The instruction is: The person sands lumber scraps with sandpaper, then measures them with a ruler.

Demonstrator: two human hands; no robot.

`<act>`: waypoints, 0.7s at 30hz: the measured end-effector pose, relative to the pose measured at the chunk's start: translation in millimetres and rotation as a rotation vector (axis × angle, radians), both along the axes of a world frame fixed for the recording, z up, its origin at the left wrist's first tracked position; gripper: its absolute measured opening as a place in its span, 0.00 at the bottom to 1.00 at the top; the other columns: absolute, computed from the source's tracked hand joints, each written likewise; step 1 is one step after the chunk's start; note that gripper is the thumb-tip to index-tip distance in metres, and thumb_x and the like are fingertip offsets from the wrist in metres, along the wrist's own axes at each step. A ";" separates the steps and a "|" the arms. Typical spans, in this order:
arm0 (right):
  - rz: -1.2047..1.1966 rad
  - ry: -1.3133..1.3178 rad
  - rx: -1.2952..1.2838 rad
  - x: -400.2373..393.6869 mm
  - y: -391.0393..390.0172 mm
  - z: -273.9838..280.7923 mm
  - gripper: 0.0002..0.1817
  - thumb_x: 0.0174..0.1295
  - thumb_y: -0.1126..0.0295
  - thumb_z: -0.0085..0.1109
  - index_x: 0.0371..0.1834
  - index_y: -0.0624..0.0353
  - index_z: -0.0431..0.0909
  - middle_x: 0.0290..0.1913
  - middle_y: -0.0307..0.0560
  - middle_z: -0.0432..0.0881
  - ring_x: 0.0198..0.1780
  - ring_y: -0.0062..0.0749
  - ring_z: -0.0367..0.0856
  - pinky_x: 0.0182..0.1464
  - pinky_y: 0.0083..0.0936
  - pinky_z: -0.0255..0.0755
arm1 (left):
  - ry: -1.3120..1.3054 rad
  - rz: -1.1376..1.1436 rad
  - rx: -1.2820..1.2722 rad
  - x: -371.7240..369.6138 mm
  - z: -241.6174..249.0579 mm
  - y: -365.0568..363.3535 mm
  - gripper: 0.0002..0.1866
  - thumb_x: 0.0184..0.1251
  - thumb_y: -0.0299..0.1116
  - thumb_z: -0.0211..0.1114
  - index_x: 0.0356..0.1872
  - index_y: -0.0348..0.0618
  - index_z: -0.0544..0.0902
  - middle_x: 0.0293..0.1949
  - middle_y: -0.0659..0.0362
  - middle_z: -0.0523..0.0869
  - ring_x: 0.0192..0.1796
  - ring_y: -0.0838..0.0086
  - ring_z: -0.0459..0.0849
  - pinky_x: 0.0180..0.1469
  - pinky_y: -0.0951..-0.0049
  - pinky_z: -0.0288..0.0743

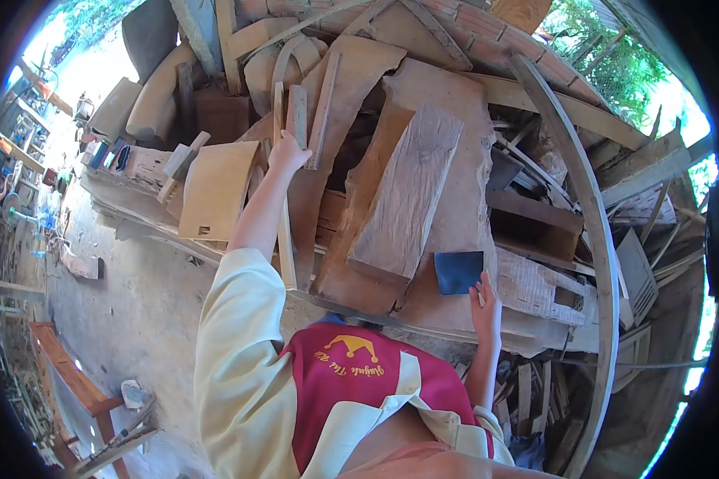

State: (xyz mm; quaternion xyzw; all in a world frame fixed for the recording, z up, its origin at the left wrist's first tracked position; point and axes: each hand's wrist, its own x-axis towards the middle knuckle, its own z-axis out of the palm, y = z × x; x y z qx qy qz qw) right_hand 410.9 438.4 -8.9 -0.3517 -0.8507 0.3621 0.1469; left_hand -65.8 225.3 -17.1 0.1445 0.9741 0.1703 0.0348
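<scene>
My left hand (290,153) reaches out over the wood pile, its fingers closed at the lower end of a short wooden strip (297,110). Close beside it runs a longer, narrow wooden strip (286,243), partly hidden by my forearm. Another flat strip (324,108) lies to the right. My right hand (485,303) has its fingers apart, the tips at the lower right corner of a dark blue square sheet (458,272). That sheet rests on a broad wooden slab (447,207), next to a thick, rough-grained plank (407,188).
A curved wooden beam (587,191) arches along the right side. Curved light-brown panels (220,191) lie at left. Scrap wood (539,391) is heaped below the slabs at right. A wooden bench (76,371) stands on the concrete floor (144,303) at lower left.
</scene>
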 end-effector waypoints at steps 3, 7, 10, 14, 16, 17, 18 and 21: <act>-0.029 -0.032 0.016 -0.4 -1.8 -3.3 0.27 0.59 0.69 0.55 0.61 0.61 0.62 0.54 0.59 0.72 0.52 0.42 0.75 0.52 0.30 0.67 | -0.047 0.041 -0.111 6.6 7.6 3.8 0.45 0.47 0.50 0.64 0.62 0.33 0.56 0.45 0.45 0.79 0.47 0.56 0.79 0.47 0.61 0.74; -0.006 -0.019 0.006 -9.8 -5.1 -1.3 0.26 0.59 0.70 0.54 0.61 0.62 0.61 0.55 0.58 0.71 0.53 0.42 0.75 0.53 0.30 0.67 | 0.008 -0.049 -0.287 12.4 17.4 1.7 0.33 0.50 0.52 0.62 0.53 0.39 0.70 0.40 0.47 0.80 0.45 0.59 0.80 0.44 0.61 0.75; 0.020 0.053 -0.016 -20.3 -2.7 -0.3 0.25 0.60 0.72 0.52 0.62 0.62 0.61 0.55 0.56 0.73 0.52 0.40 0.75 0.53 0.27 0.67 | 0.075 -0.078 -0.188 35.2 37.3 -17.9 0.28 0.52 0.54 0.59 0.45 0.40 0.75 0.35 0.49 0.81 0.43 0.57 0.80 0.43 0.59 0.74; -0.024 0.316 -0.219 -55.7 12.9 -2.1 0.24 0.62 0.73 0.50 0.62 0.64 0.60 0.53 0.51 0.75 0.51 0.31 0.76 0.52 0.22 0.67 | -0.095 -0.088 -0.041 85.8 59.7 -72.0 0.32 0.55 0.56 0.57 0.53 0.41 0.71 0.39 0.46 0.81 0.44 0.54 0.79 0.43 0.56 0.73; 0.060 0.325 -0.165 -96.3 13.4 27.8 0.25 0.63 0.73 0.48 0.63 0.64 0.58 0.46 0.49 0.78 0.43 0.26 0.78 0.48 0.20 0.68 | -0.139 -0.066 -0.002 120.2 55.9 -100.7 0.36 0.55 0.57 0.56 0.59 0.42 0.64 0.38 0.43 0.81 0.42 0.52 0.79 0.43 0.55 0.72; 0.100 0.318 -0.156 -121.5 9.6 43.8 0.25 0.63 0.74 0.48 0.64 0.64 0.56 0.42 0.48 0.79 0.39 0.24 0.79 0.45 0.19 0.70 | -0.165 -0.057 -0.035 132.4 47.6 -113.0 0.38 0.55 0.58 0.55 0.62 0.43 0.60 0.37 0.42 0.81 0.41 0.50 0.80 0.42 0.55 0.72; 0.142 0.357 -0.214 -149.9 3.3 56.8 0.26 0.63 0.74 0.48 0.65 0.62 0.54 0.39 0.46 0.79 0.36 0.23 0.78 0.43 0.20 0.71 | -0.168 -0.049 -0.029 145.8 45.1 -121.3 0.38 0.55 0.58 0.55 0.62 0.43 0.60 0.37 0.42 0.81 0.41 0.50 0.80 0.42 0.55 0.72; 0.297 0.416 -0.255 -247.4 -31.5 77.4 0.34 0.61 0.71 0.52 0.68 0.60 0.46 0.30 0.43 0.79 0.30 0.23 0.78 0.35 0.23 0.72 | -0.364 0.000 0.032 179.1 40.5 -141.9 0.44 0.54 0.59 0.56 0.65 0.44 0.52 0.32 0.40 0.81 0.38 0.47 0.80 0.41 0.55 0.72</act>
